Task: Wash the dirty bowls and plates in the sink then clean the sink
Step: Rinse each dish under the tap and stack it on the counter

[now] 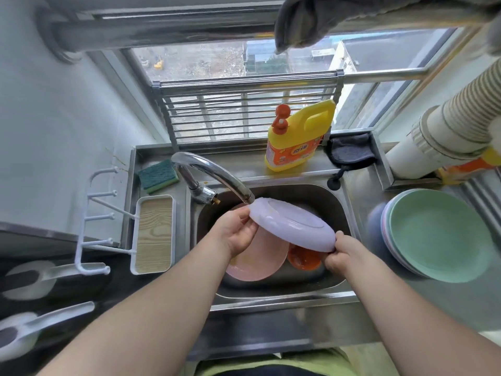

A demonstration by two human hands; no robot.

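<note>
Nearest, two bare forearms reach in from the near edge of the steel worktop (271,340) over the sink (344,213). Both hands carry a pale lilac plate (292,226), turned underside up so its raised foot ring shows, and tilted, its left rim high and just under the mouth of the tap (217,175). The left hand (238,232) has its fingers curled round the plate's left rim; the right hand (339,253) pinches the lower right rim, thumb on top. Whether water is running I cannot tell.

Below the plate, in the sink basin, lies a pink plate (257,261), partly hidden by the left hand and the lilac plate, and beside it an orange bowl (303,260), mostly covered. The sink floor beneath them is hard to read.

On the right side of the worktop sits a stack of plates (439,240), a green one on top; the colours below show only as thin edges. At the far edge stand a yellow detergent bottle (298,137), a dark cloth (349,150) to its right, and a green sponge (158,176) at the far left corner, beside a wood-grain tray (154,234).
</note>
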